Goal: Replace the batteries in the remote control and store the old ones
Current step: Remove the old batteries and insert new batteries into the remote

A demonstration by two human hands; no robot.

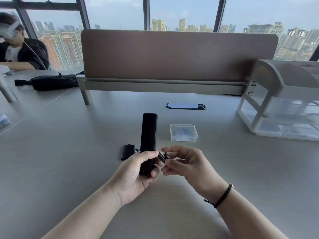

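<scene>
A long black remote control (149, 133) stands tilted away from me, gripped at its near end by my left hand (138, 171). My right hand (183, 163) pinches two small black batteries (163, 156) right beside the remote's lower right side. The black battery cover (127, 151) lies on the table just left of the remote. Another dark battery (137, 150) shows between the cover and the remote. A small clear plastic box (183, 132) with a blue-printed label sits closed on the table to the right of the remote.
A white and clear drawer organiser (283, 107) stands at the right. A brown desk divider (172, 54) runs across the back, with an oval cable port (185, 106) before it. A black pouch (50, 82) lies far left, near another seated person (19, 49).
</scene>
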